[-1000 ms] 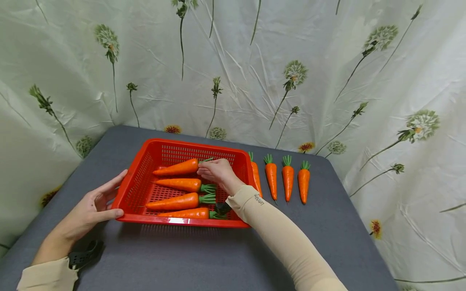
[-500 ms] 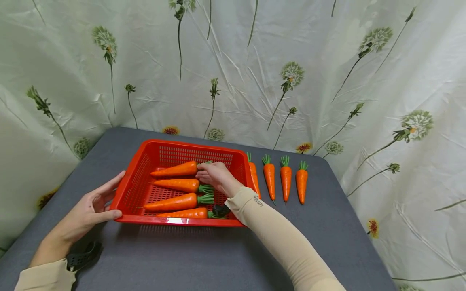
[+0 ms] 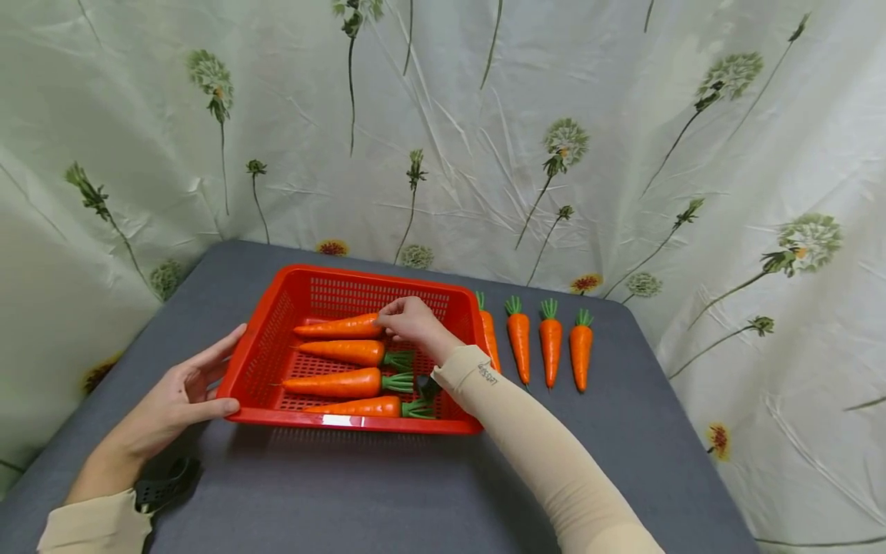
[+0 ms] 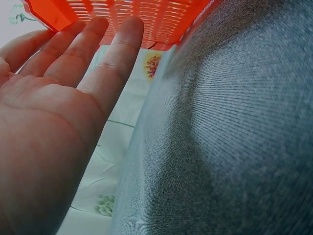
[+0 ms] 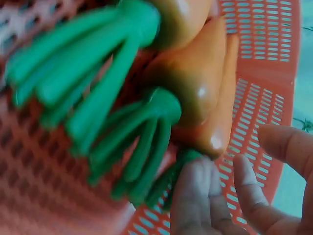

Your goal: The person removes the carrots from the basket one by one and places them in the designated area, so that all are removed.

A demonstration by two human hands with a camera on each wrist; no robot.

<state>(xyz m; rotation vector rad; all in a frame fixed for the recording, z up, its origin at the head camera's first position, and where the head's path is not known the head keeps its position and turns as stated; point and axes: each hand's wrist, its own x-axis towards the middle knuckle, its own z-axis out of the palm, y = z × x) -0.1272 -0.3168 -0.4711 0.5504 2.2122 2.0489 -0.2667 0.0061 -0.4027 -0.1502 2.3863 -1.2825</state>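
Observation:
A red plastic basket [image 3: 360,422] with slotted walls stands on the grey table, several orange carrots lying in it side by side. My left hand [image 3: 176,392] spans its front left corner, thumb on the rim. In the left wrist view, its nearly straight fingers [image 4: 115,63] reach up to the basket wall. My right hand [image 3: 415,323] is inside the basket at the farthest carrot [image 3: 339,328]; thumb and index finger pinch its top end. The green tuft there is mostly hidden by the hand, and in the right wrist view the other fingers [image 5: 249,191] stand apart from it.
Several more carrots [image 3: 550,350] lie in a row on the table [image 3: 332,500], right of the basket; the leftmost is partly covered by the basket's right side. Behind the table hangs a pale curtain [image 3: 484,192] printed with dandelions.
My right hand's fingers, outstretched at the farthest carrot's tuft before, have closed in on its top end. The left hand keeps its place on the basket corner.

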